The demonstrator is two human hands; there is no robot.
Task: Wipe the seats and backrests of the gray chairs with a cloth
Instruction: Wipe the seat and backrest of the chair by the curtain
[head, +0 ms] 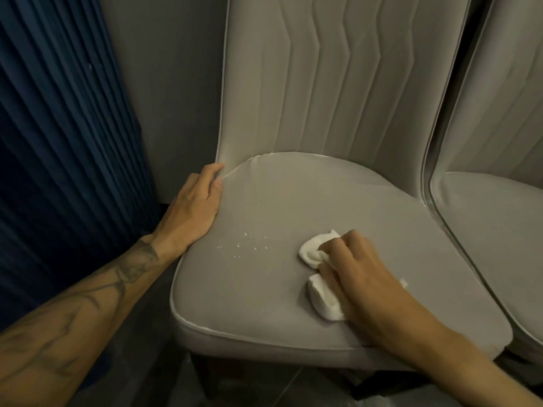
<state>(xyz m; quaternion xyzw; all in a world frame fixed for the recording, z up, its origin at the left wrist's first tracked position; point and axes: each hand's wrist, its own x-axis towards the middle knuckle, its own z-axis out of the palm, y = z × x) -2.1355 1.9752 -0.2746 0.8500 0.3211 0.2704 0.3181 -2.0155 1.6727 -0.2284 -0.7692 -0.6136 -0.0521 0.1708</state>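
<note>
Dim, soft, warped at edges

A dark blue curtain fills the left side, hanging in tight pleats that fan outward toward the bottom (the wide lens bends them). Its folds catch little light, so the deeper creases read almost black. Just to its right stands a plain gray wall, smooth and evenly shaded, meeting the curtain along a slanting edge. Below both lies a dark floor, dim and gray, crossed near the lower middle by a thin pale line that looks like a tile joint. A dark band runs along the wall's foot.
</note>
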